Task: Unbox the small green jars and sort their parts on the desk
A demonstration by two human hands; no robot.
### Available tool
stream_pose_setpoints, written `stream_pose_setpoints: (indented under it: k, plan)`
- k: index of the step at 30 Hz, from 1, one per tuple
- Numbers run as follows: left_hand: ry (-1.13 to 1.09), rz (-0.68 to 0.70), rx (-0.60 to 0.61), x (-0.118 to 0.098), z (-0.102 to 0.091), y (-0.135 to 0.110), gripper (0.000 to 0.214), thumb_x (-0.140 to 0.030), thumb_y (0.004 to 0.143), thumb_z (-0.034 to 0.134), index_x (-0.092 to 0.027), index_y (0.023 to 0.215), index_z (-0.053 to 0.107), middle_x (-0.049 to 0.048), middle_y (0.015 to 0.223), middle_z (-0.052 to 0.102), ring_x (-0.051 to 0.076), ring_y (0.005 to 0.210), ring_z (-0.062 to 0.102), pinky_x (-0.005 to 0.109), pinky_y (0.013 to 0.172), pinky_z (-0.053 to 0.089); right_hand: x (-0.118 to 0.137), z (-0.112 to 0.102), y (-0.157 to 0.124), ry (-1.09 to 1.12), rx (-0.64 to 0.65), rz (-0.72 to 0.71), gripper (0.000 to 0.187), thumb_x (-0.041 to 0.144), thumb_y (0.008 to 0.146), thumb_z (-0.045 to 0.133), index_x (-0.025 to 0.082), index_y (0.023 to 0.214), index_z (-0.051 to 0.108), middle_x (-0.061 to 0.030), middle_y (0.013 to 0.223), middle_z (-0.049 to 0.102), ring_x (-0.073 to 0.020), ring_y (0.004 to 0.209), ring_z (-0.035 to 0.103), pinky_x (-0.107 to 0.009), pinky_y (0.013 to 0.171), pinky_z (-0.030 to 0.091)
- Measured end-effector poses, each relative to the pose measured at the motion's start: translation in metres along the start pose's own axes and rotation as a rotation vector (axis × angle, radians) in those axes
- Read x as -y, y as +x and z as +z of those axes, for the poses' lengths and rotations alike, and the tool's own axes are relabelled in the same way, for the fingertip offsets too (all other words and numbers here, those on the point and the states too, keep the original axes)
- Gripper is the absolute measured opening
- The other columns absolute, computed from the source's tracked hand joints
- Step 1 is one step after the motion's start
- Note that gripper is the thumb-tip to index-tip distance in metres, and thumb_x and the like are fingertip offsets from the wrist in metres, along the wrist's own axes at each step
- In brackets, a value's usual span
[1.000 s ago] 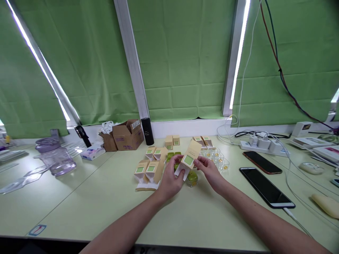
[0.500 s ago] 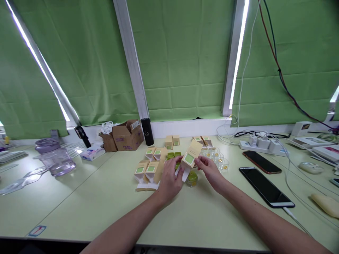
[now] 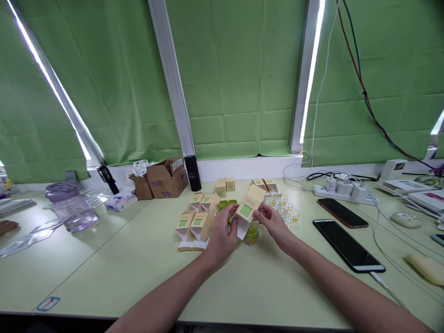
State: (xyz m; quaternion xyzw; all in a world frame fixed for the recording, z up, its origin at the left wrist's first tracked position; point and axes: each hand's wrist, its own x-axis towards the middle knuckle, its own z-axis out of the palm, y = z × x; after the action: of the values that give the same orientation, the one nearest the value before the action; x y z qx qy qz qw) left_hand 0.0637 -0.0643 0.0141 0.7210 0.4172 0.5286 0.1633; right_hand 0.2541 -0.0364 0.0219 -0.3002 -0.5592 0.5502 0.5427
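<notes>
Between both hands is a small tan cardboard box with a green square on its face and a white flap hanging below. My left hand grips its left side, fingers closed on it. My right hand pinches its right edge. Just beneath it on the table stands a glass jar with a green lid. More green lids show behind my left hand, partly hidden. Left of that hand lie several open tan boxes. Several clear glass jars stand beyond my right hand.
Two tan boxes and more flattened ones lie farther back. Right are two phones, a power strip and cables. Left are a purple jug, a carton, a black cylinder and another person's hand.
The held box has tilted slightly and shifted a little left, with both hands still on it. Another person's hand has come in at the far left edge.
</notes>
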Motion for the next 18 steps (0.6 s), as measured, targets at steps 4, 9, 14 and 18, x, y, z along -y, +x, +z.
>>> stream_pose_setpoints:
  k: [4, 9, 14, 18]
  plan:
    - [-0.076, -0.036, 0.017, -0.001, 0.001, 0.002, 0.036, -0.032, 0.099, 0.059, -0.023, 0.133, 0.056, 0.0132, 0.132, 0.066, 0.028, 0.124, 0.063, 0.046, 0.104, 0.053, -0.001, 0.002, -0.001, 0.042, 0.040, 0.002, 0.060, 0.066, 0.069, 0.084, 0.025, 0.110, 0.070, -0.0106, 0.113, 0.078, -0.0307, 0.109, 0.072, -0.046, 0.100, 0.055]
    - [-0.179, -0.066, 0.048, -0.003, 0.001, 0.001, 0.051, -0.030, 0.089, 0.073, -0.024, 0.136, 0.054, 0.0139, 0.136, 0.064, 0.031, 0.125, 0.062, 0.052, 0.105, 0.051, 0.003, 0.001, -0.003, -0.008, 0.021, 0.001, 0.061, 0.072, 0.069, 0.081, 0.024, 0.106, 0.073, -0.0123, 0.115, 0.078, -0.0328, 0.109, 0.071, -0.048, 0.101, 0.054]
    - [-0.303, -0.114, 0.084, -0.009, 0.002, 0.000, 0.056, -0.034, 0.087, 0.076, -0.027, 0.138, 0.054, 0.0146, 0.136, 0.064, 0.034, 0.125, 0.062, 0.054, 0.105, 0.050, 0.002, 0.000, -0.003, -0.082, 0.005, 0.014, 0.062, 0.078, 0.070, 0.076, 0.022, 0.096, 0.077, -0.0124, 0.105, 0.080, -0.0345, 0.102, 0.072, -0.046, 0.089, 0.058]
    - [-0.441, -0.167, 0.129, -0.015, 0.000, 0.001, 0.053, -0.043, 0.093, 0.070, -0.024, 0.138, 0.051, 0.0152, 0.139, 0.062, 0.032, 0.128, 0.060, 0.048, 0.104, 0.051, 0.004, 0.001, -0.003, -0.054, -0.002, 0.007, 0.061, 0.077, 0.068, 0.078, 0.022, 0.095, 0.077, -0.0119, 0.104, 0.080, -0.0336, 0.099, 0.073, -0.046, 0.089, 0.057]
